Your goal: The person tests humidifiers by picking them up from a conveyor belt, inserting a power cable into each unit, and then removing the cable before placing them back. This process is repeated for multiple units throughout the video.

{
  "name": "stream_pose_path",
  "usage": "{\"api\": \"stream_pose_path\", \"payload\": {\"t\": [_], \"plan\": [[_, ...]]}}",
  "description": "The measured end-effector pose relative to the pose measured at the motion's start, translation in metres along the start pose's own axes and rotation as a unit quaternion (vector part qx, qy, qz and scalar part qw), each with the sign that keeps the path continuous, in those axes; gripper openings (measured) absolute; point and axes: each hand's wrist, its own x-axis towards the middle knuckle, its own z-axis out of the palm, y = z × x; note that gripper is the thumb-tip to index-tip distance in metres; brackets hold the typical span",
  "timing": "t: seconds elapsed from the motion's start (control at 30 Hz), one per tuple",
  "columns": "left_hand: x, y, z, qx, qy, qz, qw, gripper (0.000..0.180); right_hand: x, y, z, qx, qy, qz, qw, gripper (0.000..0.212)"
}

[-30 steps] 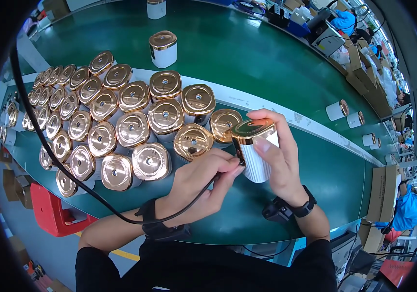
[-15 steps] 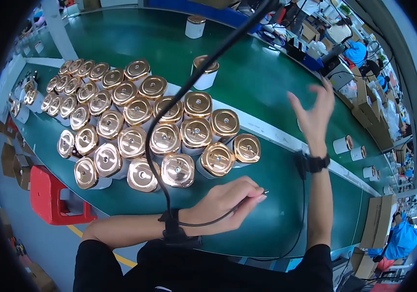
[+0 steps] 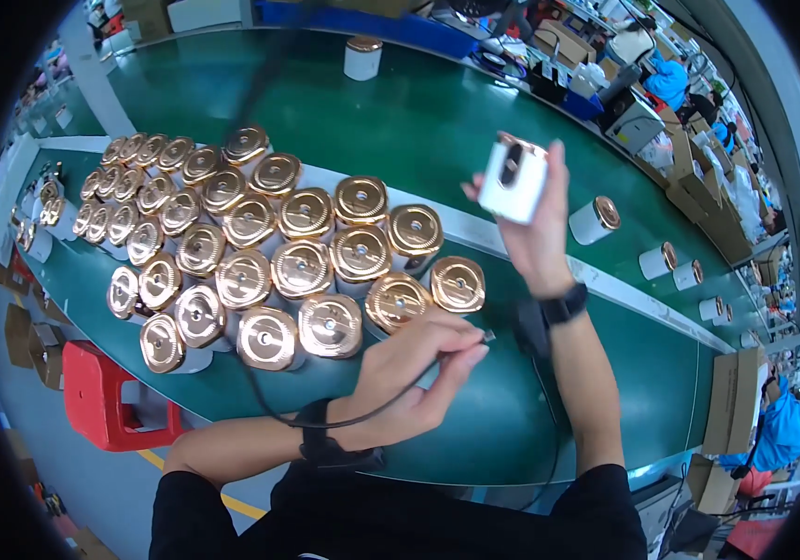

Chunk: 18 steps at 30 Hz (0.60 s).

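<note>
My left hand (image 3: 409, 378) is closed in a pinch over the near green table. Between thumb and fingers it holds a thin black cable (image 3: 358, 422), whose small metal-tipped plug (image 3: 487, 337) points right. My right hand (image 3: 538, 245) is raised over the pale divider and grips a white rounded-square appliance (image 3: 523, 191) with a copper-gold end and a dark oval panel on its side. The plug and the appliance are apart. Left of my hands stand several matching units (image 3: 302, 269) in a tight cluster, their shiny gold faces up.
Beyond the pale divider (image 3: 474, 230) runs a long green surface (image 3: 418, 121) bearing more units, one white unit (image 3: 595, 220) just right of my right hand. A red stool (image 3: 97, 397) stands at left. A cardboard box (image 3: 734, 401) is at right. People work in the background.
My right hand, empty and open before, has moved left and now holds a white appliance. One unit behind the cluster is gone from the far surface. My left hand keeps its pinch on the cable.
</note>
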Motion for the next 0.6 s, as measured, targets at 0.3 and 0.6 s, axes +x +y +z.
{"api": "stream_pose_path", "payload": {"t": [0.3, 0.6], "plan": [[0.003, -0.005, 0.004, 0.059, -0.007, 0.059, 0.996, 0.018, -0.124, -0.023, 0.027, -0.231, 0.025, 0.003, 0.973, 0.046], [0.004, -0.004, 0.001, 0.099, -0.02, 0.084, 0.991, 0.016, -0.132, -0.027, 0.046, -0.374, 0.014, -0.072, 0.924, 0.033]]}}
